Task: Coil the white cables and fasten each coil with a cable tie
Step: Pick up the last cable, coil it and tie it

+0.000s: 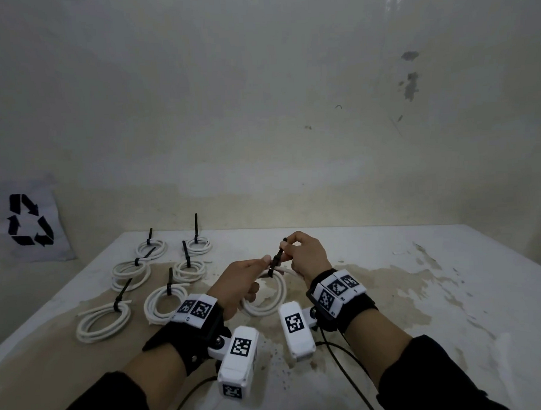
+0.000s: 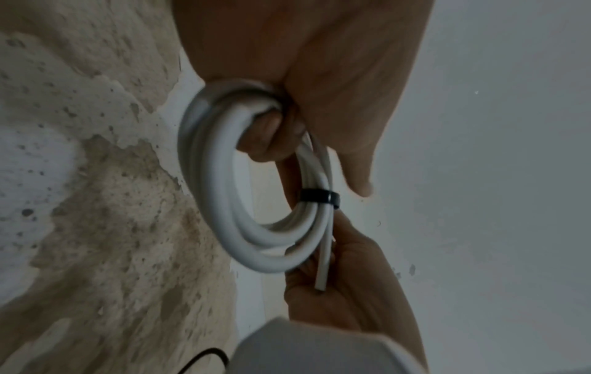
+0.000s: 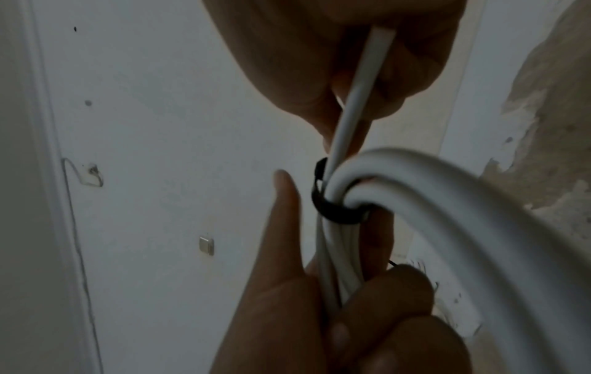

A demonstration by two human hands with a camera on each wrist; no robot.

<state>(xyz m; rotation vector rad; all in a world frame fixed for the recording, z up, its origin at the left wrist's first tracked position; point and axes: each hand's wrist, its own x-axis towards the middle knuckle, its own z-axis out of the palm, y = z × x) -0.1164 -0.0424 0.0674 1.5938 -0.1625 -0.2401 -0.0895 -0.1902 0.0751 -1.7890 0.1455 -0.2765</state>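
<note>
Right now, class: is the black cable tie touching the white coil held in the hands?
Touching. The left wrist view shows the cable tie wrapped tight around the bundled strands of the white coil, no gap visible; the right wrist view agrees.

Both forearms reach forward in dark sleeves, each wrist wrapped in a black strap. The left hand (image 1: pixel 240 280) sits palm inward, its lower fingers curled round a coil of white round cable (image 1: pixel 268 301), its forefinger extended. The right hand (image 1: pixel 305 256), raised slightly higher, pinches the upright tail of a thin black plastic cable tie (image 1: pixel 277 258) between thumb and forefinger.
</note>
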